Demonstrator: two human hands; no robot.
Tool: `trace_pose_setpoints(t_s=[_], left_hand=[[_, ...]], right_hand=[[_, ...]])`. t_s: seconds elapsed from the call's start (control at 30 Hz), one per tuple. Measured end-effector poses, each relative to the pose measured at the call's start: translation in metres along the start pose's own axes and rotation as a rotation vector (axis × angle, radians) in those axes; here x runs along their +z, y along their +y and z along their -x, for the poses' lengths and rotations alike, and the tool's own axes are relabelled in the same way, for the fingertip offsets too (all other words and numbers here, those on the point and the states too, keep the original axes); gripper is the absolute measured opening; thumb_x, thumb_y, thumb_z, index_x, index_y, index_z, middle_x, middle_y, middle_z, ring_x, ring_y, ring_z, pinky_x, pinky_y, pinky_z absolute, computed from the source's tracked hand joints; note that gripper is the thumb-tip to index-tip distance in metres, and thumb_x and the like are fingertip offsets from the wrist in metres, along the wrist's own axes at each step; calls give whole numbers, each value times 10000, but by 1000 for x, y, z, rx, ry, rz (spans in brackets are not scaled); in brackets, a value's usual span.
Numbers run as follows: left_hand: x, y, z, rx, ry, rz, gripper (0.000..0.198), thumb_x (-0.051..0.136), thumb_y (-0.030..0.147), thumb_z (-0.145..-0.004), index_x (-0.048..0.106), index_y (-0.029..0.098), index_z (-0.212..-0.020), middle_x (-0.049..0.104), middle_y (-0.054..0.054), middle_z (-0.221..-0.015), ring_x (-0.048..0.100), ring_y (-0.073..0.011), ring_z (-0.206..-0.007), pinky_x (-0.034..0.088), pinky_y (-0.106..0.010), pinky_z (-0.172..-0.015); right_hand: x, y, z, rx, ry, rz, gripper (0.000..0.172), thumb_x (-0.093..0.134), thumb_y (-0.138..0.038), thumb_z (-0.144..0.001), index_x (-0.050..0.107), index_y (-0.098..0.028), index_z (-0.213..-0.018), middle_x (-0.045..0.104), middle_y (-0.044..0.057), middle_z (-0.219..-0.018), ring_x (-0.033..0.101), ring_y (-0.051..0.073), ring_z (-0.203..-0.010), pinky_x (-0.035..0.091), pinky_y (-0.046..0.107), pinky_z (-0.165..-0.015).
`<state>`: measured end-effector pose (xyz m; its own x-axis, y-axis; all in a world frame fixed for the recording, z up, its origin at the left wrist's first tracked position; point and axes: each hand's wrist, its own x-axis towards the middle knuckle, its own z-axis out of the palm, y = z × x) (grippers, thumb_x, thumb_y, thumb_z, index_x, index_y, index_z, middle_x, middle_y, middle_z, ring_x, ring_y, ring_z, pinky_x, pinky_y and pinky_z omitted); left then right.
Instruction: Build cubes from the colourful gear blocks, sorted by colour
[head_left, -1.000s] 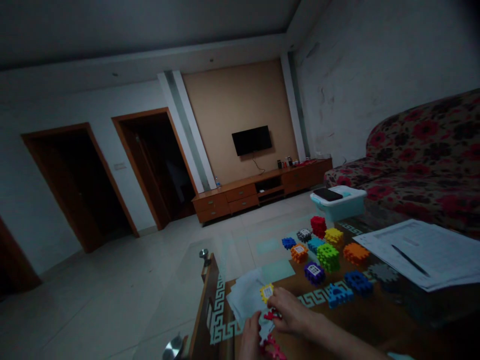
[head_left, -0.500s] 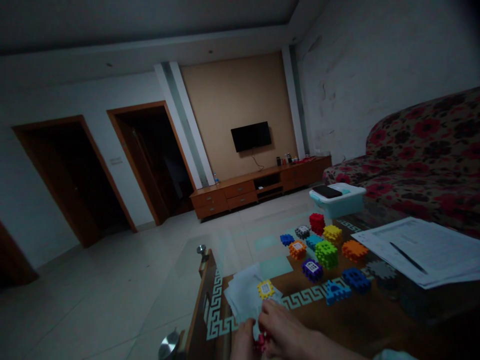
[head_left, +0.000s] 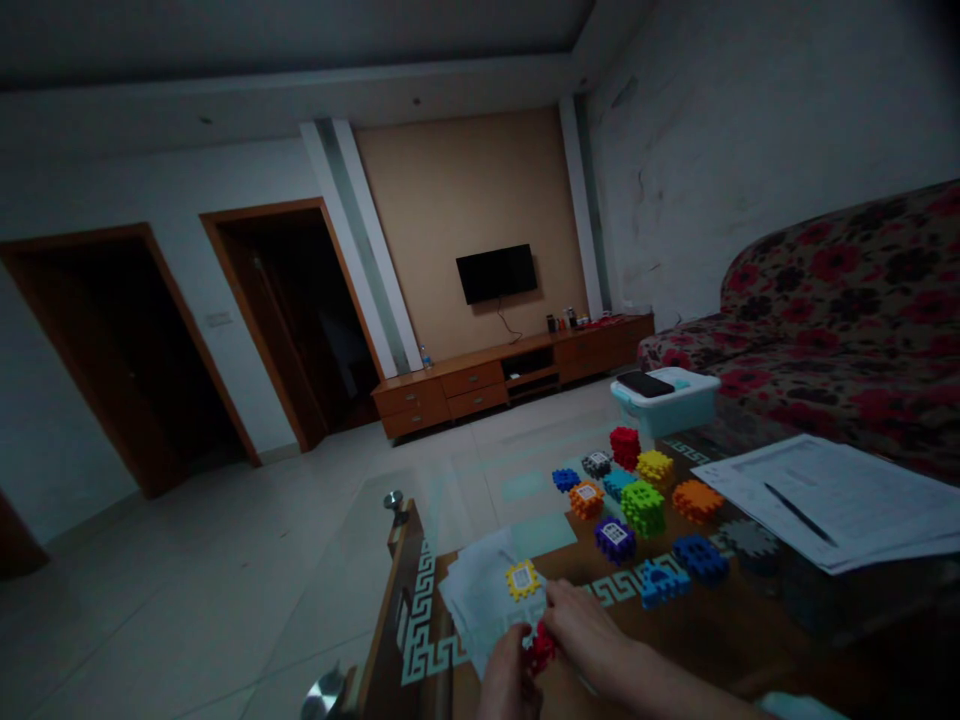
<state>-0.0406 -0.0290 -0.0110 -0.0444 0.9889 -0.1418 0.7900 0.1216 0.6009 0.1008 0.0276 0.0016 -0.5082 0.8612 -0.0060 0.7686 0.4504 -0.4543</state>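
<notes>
Low at the front of the table, my left hand (head_left: pixel 510 677) and my right hand (head_left: pixel 581 628) are together, both closed on a red toothed plastic block (head_left: pixel 541 648). Fingers cover part of it, so its full shape is hidden. Just beyond them a yellow toothed tile (head_left: pixel 522 579) with a white printed face lies on white sheets of paper (head_left: pixel 476 590). To the right stand small stacks of interlocking blocks: purple (head_left: pixel 615 540), lime green (head_left: pixel 643 508), orange (head_left: pixel 586 499), light blue (head_left: pixel 664 583) and dark blue (head_left: pixel 700 558).
Papers (head_left: pixel 832 500) with a black pen (head_left: pixel 800 514) lie at the table's right. A teal bin (head_left: pixel 667 405) with a white lid carries a dark phone (head_left: pixel 646 384). A floral sofa (head_left: pixel 840 290) is on the right; a wooden cabinet (head_left: pixel 472 388) stands far back.
Both hands have risen slightly away from the table's front edge with the red block, which shows more now. The camera view has shifted a little; the other blocks lie as before.
</notes>
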Motion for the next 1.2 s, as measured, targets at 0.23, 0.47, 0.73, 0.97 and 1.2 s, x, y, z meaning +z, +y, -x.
trace_pose_setpoints(t_s=[0.23,0.47,0.73,0.97,1.2], left_hand=[[-6,7,-8,38,62,-246,649,459,0,-678,504,130,-1312,496,-116,-1388,437,-180,-1313,303,-233,-1106],[-10,24,-29,-42,37,-456,647,495,115,-749,447,208,-1387,301,-67,-1568,274,-264,-1431,335,-412,-1115],[-19,40,-30,-84,-122,-500,647,467,134,-759,426,190,-1402,344,-67,-1545,304,-276,-1423,309,-488,-1123],[-17,36,-32,-50,-175,-454,667,477,161,-738,425,192,-1402,328,-65,-1555,284,-240,-1435,273,-435,-1150],[6,16,-53,65,-146,-388,643,489,173,-732,462,192,-1374,360,-69,-1540,298,-215,-1429,256,-368,-1161]], right_hand=[[-25,29,-21,74,71,192,258,622,-68,-719,757,-135,-928,674,197,-1103,607,333,-1062,478,359,-854],[-23,38,-75,181,203,211,247,624,-103,-762,736,-64,-978,640,266,-1161,620,351,-1057,488,385,-865],[-29,45,-111,198,262,194,296,528,-30,-792,746,-109,-976,678,197,-1138,625,309,-1067,485,345,-866],[-23,48,-128,203,297,142,310,493,-29,-806,745,-140,-949,701,165,-1085,616,276,-1056,453,312,-845],[-35,47,-124,128,309,77,275,483,-26,-808,729,-85,-917,680,200,-1069,602,297,-1041,441,333,-836]])
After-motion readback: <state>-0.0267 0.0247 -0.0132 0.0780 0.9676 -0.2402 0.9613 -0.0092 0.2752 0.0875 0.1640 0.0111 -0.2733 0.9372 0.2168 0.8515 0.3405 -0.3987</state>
